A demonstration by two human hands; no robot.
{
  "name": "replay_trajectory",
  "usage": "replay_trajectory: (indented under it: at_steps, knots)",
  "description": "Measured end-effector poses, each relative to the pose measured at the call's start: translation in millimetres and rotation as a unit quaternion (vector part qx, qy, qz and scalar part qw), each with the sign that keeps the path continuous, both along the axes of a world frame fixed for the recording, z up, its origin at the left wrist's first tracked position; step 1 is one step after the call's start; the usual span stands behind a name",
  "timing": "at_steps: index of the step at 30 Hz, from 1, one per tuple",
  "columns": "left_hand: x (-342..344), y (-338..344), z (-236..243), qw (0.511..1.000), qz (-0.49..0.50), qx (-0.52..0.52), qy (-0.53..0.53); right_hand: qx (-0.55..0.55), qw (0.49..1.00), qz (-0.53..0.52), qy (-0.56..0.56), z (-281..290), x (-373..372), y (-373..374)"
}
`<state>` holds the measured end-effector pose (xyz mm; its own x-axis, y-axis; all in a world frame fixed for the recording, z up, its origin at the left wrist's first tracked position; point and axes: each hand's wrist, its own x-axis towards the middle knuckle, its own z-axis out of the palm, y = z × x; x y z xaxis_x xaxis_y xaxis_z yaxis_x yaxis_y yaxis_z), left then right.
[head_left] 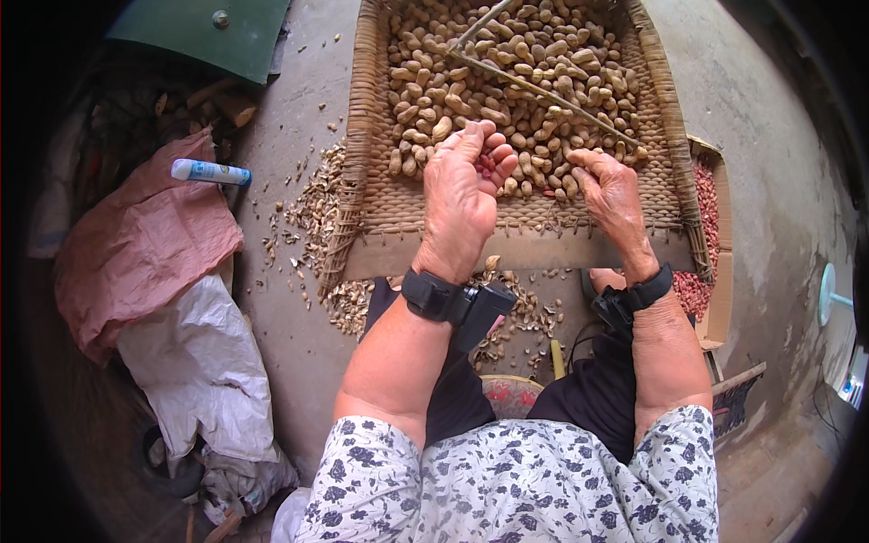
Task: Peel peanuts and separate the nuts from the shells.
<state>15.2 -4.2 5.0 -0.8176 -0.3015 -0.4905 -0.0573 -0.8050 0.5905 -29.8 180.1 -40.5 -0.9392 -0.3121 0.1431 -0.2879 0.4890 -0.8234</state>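
Though kernels point(707, 195) line a box point(717, 312), peanuts point(552, 54) remain unshelled, my left grip point(460, 195) cupping kernels, state of my right grip point(617, 190) unclear.

I record diffuse, fairly bright light, shadows soft. Unshelled peanuts point(543, 86) read clear on my feed. Far-left margin dim. Fisheye curves outer edges; black vignette fills corners.
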Motion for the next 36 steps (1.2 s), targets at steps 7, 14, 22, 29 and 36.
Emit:
replay_trajectory:
  at_steps: [7,14,22,29,36]
  knots:
    - [4.6,5.0,-0.7,1.000,-0.031,0.000,-0.003,0.155,0.987,-0.003,0.042,7.0,-2.5,-17.5]
    - [5.2,6.4,-0.4,0.999,-0.051,-0.014,-0.007,0.229,0.958,-0.008,0.172,-3.3,-1.5,-24.4]
    - [5.2,6.5,-6.4,0.996,-0.080,-0.032,-0.003,0.247,0.956,-0.010,0.160,-5.7,-1.6,-29.1]
    - [4.3,8.8,-6.4,0.994,-0.094,-0.045,-0.013,0.239,0.967,-0.016,0.089,0.0,-1.0,-27.1]
    - [3.3,13.5,-3.3,0.991,-0.096,-0.083,-0.039,0.011,0.999,0.009,0.050,6.5,-6.0,-16.4]
